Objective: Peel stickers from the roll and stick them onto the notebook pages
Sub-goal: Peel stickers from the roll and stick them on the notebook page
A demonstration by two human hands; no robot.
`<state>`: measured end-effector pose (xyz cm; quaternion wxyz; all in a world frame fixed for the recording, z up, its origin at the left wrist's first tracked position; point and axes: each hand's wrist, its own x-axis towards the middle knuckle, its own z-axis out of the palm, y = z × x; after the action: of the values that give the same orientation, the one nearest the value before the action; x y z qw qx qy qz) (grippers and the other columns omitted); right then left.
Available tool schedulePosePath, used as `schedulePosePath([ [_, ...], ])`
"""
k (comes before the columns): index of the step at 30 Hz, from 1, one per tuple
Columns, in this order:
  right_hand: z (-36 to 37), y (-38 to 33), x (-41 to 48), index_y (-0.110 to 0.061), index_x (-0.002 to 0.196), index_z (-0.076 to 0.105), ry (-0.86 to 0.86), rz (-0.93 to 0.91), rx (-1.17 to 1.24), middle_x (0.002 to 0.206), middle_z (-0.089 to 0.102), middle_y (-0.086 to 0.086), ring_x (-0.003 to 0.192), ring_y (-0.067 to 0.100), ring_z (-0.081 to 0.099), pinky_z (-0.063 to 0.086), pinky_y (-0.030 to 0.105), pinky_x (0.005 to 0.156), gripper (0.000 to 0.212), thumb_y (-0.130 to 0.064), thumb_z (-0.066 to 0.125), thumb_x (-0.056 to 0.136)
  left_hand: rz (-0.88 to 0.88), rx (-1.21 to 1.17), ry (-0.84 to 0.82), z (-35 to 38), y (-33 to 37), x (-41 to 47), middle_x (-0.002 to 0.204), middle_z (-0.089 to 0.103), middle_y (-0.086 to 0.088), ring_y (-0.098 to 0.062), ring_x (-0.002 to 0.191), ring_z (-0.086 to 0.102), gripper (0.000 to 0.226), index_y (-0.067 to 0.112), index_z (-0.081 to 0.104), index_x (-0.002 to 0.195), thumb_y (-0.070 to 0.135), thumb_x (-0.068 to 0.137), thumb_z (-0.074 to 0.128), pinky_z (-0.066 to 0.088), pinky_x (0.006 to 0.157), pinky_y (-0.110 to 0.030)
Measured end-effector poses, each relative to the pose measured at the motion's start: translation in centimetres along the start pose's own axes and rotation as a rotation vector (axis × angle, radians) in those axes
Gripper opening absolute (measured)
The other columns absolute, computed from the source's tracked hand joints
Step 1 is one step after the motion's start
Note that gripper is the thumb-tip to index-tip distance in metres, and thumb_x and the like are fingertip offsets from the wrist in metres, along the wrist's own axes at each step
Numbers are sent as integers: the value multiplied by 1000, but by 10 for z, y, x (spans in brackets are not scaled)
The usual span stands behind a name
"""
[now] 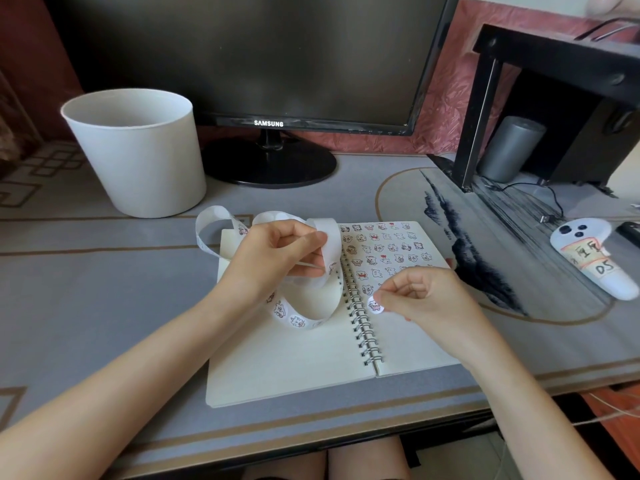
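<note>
right hand (420,294) pinches sticker (375,304) over notebook (294,358); left hand (277,258) grips roll (301,317).

A white plastic bin (138,161) stands at the far left of the grey desk mat (86,289), just beside the round base (270,168) of a black Samsung monitor (249,53) with a dark screen. Behind them hangs a crinkled pink backdrop (443,98). At the far right, a black stand (554,57) shelters a grey cylinder (509,148) – what it is cannot be told. A black cable (554,199) trails nearer, ending in a plug. On the mat's ink landscape print (485,265) lies a white handheld controller (571,233) – a handwritten paper label (588,258) is taped to it.
</note>
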<state>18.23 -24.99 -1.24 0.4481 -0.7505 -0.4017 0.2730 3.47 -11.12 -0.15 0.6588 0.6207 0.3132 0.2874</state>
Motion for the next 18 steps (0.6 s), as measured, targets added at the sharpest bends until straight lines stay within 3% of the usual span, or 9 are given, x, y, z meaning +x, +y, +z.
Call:
schedulePosePath([
  [18,5,4,-2,-15,71,71,95,-31,-130,66,69,0,57,3,54,47,17,62,8,-11,76,75,4,12,2,0,1,-1,58,65,0,-8,54,64,13,-1,65,85,10,89,62,56,59,-18],
])
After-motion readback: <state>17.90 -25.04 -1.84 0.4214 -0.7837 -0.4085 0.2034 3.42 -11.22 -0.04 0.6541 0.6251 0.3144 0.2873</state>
